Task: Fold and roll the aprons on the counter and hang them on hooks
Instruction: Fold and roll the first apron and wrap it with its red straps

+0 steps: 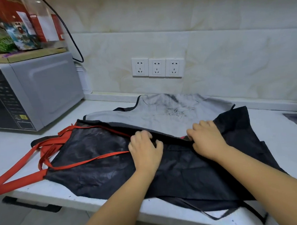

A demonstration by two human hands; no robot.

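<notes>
The person's left hand (145, 148) and right hand (207, 138) are both pinching the far edge of the glossy black fabric apron (95, 167) with red straps (18, 182), probably to draw it into a fold. The apron is lying spread on the white counter (289, 147), overlapping a pale grey apron (161, 115).

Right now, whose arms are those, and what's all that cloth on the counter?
Those are a person's own arms. The one picture comes from a camera worn on their head, looking down, so you see what they see. A black apron with red straps lies on a white counter, partly over a grey apron behind it. The left hand and right hand both hold the black apron's far edge, fingers curled on it. A microwave stands at the left.
</notes>
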